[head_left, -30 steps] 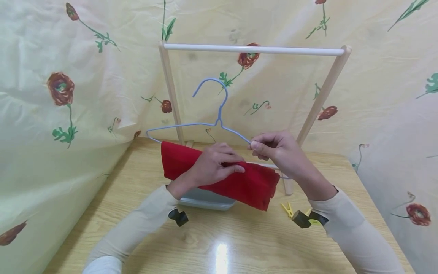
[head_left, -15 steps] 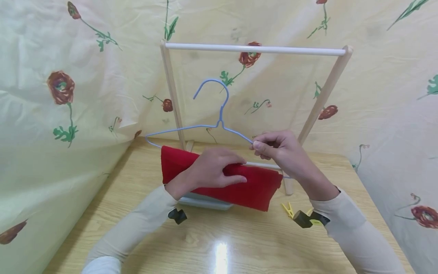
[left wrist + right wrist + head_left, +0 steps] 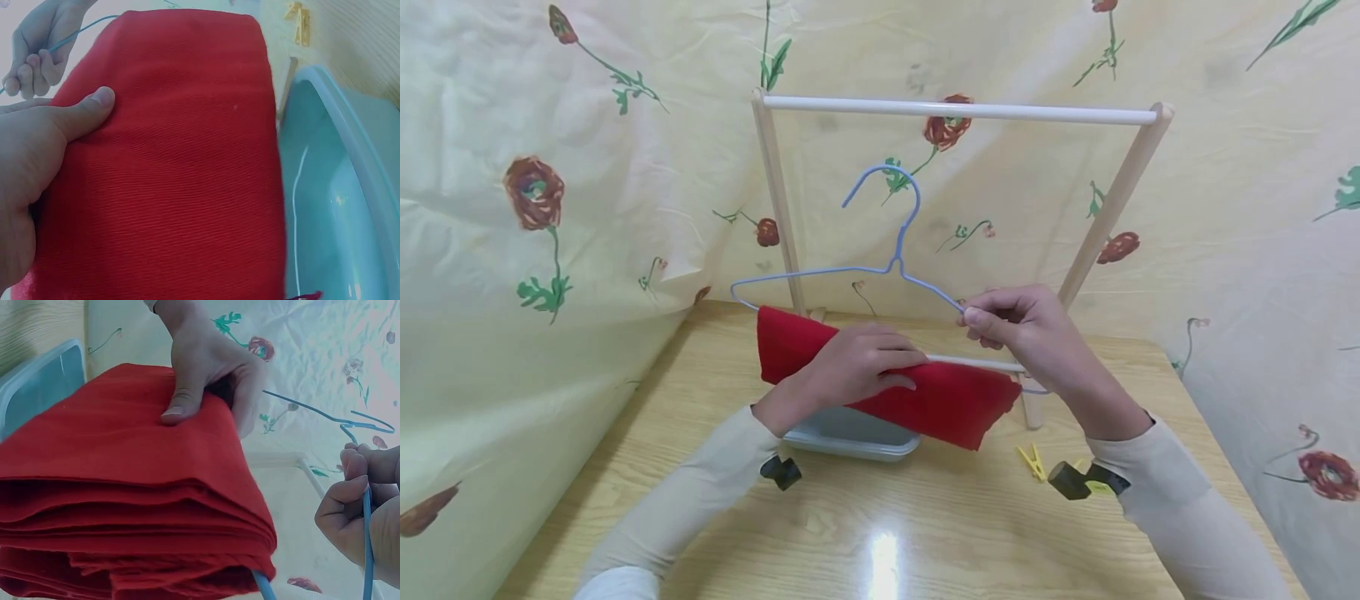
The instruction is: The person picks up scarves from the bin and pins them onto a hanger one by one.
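A folded red cloth (image 3: 962,402) hangs over the lower bar of a blue wire hanger (image 3: 899,242), its several layers showing at the end in the right wrist view. My left hand (image 3: 859,360) holds the cloth along its top fold, thumb (image 3: 94,106) on the near face and fingers over the far side. On the hanger's right shoulder my right hand (image 3: 1024,332) pinches the wire between thumb and curled fingers. The hook points up and opens leftward. Most of the lower bar is hidden by the cloth.
Behind the hanger stands a rack with a white top rail (image 3: 970,110) and wooden legs. A grey-blue basin (image 3: 850,450) sits on the table under the cloth. Yellow clothespins (image 3: 1033,462) lie to the right, partly behind the right wrist's camera. Flowered sheeting surrounds the table.
The hanger, both hands and cloth have shifted slightly right and up. My left hand has slid a little left along the cloth, and more of the basin shows beneath.
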Demonstrator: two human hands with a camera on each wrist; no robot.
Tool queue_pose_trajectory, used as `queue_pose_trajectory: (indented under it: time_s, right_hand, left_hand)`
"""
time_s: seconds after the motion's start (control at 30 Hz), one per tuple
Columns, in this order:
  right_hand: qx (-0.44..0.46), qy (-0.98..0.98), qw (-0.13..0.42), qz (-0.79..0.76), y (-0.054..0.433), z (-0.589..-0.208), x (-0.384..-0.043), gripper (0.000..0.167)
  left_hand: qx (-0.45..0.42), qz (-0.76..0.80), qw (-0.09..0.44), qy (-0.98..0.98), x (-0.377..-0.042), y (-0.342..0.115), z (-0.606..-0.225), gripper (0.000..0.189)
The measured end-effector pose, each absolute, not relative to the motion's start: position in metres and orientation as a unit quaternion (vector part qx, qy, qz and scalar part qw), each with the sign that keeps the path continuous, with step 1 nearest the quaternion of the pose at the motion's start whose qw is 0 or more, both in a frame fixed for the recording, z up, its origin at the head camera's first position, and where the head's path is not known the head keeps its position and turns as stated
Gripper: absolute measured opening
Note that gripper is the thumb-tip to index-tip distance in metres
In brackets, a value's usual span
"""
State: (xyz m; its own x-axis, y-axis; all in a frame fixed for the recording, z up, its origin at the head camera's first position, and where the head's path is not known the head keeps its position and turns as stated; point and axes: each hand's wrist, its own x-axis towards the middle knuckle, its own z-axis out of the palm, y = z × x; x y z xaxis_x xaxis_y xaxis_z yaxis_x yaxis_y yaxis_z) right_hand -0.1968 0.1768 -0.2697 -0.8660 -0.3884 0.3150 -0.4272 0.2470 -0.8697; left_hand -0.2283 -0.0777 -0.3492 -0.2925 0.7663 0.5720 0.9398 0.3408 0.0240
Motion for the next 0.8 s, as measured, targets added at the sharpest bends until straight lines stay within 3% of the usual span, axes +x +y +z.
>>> queue_pose_trajectory:
  time_s: [0.27,0.67,0.8]
  right_hand:
    - [0.262,-0.788,0.024,0.556,0.178,-0.267,-0.195,0.01]
    - [0.253,-0.789,0.026,0.559,0.182,-0.269,-0.195,0.011]
    - [0.253,-0.787,0.025,0.563,0.182,-0.269,-0.195,0.01]
  left_hand:
    - [-0.543,-0.182,0.264,-0.776,-0.23,-0.08,-0.351,0.045]
    - [-0.47,-0.119,0.187,-0.855,-0.218,-0.098,-0.341,0.039]
    - [-0.467,-0.113,0.183,-0.858,-0.218,-0.102,-0.341,0.037]
